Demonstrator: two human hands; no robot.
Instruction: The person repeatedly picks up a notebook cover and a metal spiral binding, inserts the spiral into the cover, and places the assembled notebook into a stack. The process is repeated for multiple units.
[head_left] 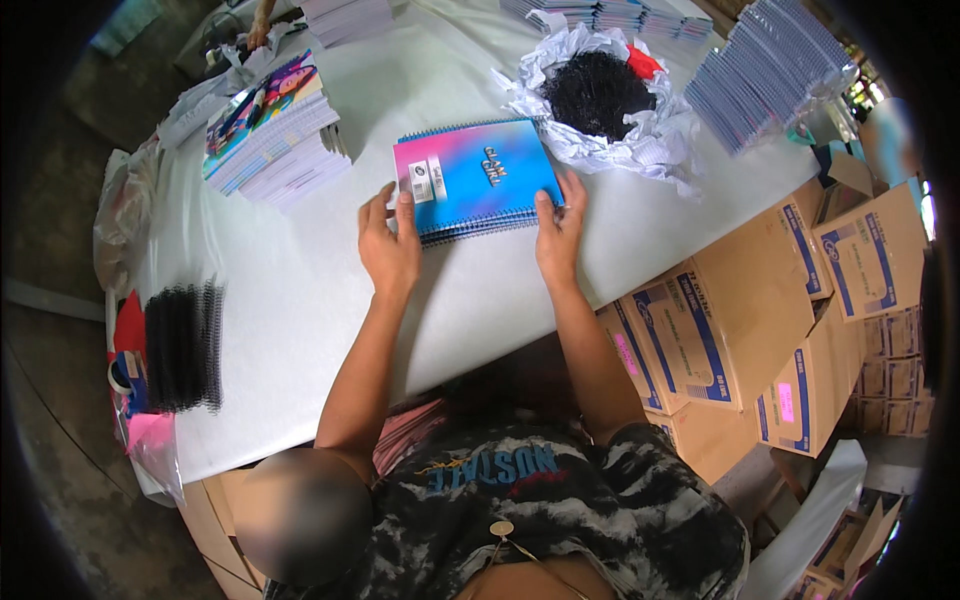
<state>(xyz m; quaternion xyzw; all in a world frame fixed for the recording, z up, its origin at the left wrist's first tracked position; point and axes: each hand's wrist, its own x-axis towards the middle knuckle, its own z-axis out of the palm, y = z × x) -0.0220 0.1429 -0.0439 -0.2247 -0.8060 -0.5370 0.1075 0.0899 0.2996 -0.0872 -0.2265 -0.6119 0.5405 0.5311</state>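
Note:
A small stack of spiral notebooks [470, 180] lies on the white-covered table in front of me. The top cover is blue and pink, with a white label near its left side. My left hand [390, 235] holds the stack's left end, thumb against the near corner. At the right end, my right hand [561, 228] grips it with the thumb on the cover edge and fingers along the side. Black binding coils run along the near and far sides. Just beyond my right hand, a tangle of black coils [598, 95] sits in crumpled white paper [635, 155].
A stack of unbound books [280, 130] stands at left, near more black coils [183, 348] and a tape roll [122, 374]. Bound notebooks [765, 75] are piled far right. Cardboard boxes [740, 320] crowd the table's right edge. Another person's hand [261, 28] shows far left.

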